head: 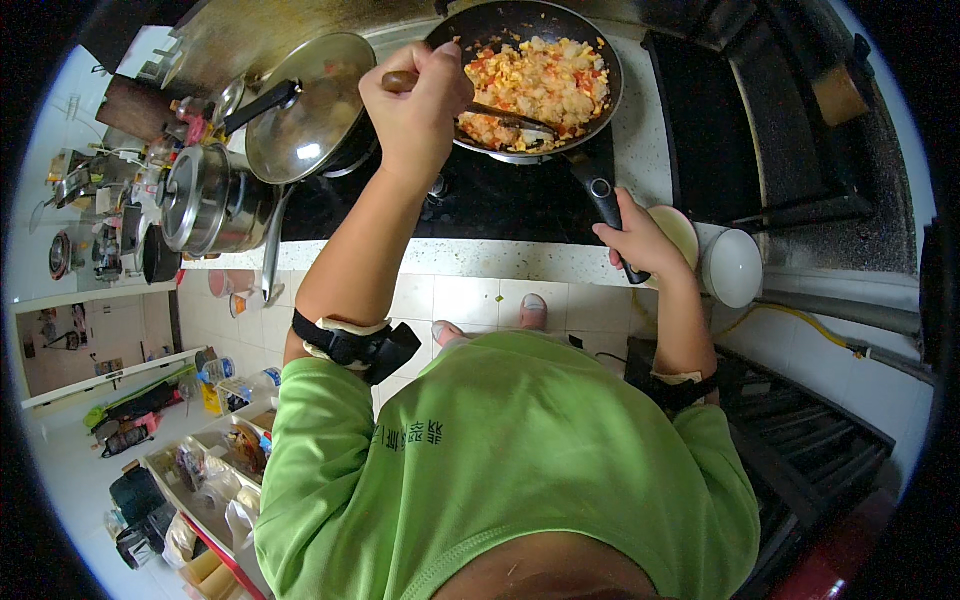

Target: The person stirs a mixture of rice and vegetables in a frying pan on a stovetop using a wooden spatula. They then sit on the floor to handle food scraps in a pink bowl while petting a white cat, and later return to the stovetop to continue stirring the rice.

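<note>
My left hand [416, 101] grips the brown wooden handle [399, 81] of a cooking turner [517, 118], whose dark metal end rests in the food. That food, rice with egg and red pieces [544, 79], lies in a black frying pan [611, 56] on the black hob [510, 202]. My right hand [641, 234] is closed around the pan's black handle [606, 199], near its end. Partly behind my right hand is a pale round dish [679, 229]; a white bowl [733, 268] stands beside it.
Left of the pan stands a wok with a glass lid [311, 112], its long metal handle [274, 240] reaching over the counter edge [465, 259]. A lidded steel pot [217, 199] is further left. A yellow hose [810, 319] runs low at right, by a dark rack [810, 442].
</note>
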`<state>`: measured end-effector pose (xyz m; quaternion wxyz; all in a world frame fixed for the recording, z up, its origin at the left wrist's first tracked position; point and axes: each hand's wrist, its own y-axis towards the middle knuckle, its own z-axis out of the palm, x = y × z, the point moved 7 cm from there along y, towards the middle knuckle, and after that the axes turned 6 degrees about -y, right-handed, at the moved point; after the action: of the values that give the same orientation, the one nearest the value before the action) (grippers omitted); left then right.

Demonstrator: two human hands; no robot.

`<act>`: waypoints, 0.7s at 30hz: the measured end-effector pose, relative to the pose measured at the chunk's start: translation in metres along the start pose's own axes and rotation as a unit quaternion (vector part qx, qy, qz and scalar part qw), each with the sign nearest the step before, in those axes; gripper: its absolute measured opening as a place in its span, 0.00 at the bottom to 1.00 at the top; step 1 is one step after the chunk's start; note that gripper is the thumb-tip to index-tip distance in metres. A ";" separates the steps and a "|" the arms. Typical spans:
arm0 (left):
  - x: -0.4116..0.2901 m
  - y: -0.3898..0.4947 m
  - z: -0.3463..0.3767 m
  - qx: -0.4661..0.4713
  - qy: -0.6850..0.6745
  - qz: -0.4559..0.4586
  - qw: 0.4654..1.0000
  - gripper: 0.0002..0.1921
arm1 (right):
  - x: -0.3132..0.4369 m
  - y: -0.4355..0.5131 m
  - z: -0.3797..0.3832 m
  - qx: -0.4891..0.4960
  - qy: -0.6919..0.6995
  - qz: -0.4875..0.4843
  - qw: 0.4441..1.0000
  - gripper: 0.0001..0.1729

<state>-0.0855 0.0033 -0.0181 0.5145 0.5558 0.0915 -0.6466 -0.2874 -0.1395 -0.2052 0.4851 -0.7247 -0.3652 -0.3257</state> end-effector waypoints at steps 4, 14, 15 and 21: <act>0.004 0.001 -0.002 -0.028 0.043 0.029 0.998 0.17 | 0.005 0.000 -0.001 -0.007 0.002 -0.012 1.000 0.25; 0.007 0.001 0.000 -0.016 0.013 0.016 1.000 0.17 | 0.002 -0.001 0.000 -0.016 -0.002 0.015 1.000 0.24; 0.008 0.002 0.001 -0.012 0.006 0.013 1.000 0.17 | 0.002 -0.001 0.000 -0.012 -0.006 0.017 1.000 0.24; 0.019 0.004 0.003 -0.012 -0.004 -0.013 1.000 0.17 | 0.004 -0.001 0.000 0.006 -0.024 0.012 1.000 0.34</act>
<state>-0.0814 -0.0112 -0.0312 0.5133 0.5457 0.1040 -0.6541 -0.2862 -0.1386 -0.2016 0.4842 -0.7339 -0.3701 -0.3000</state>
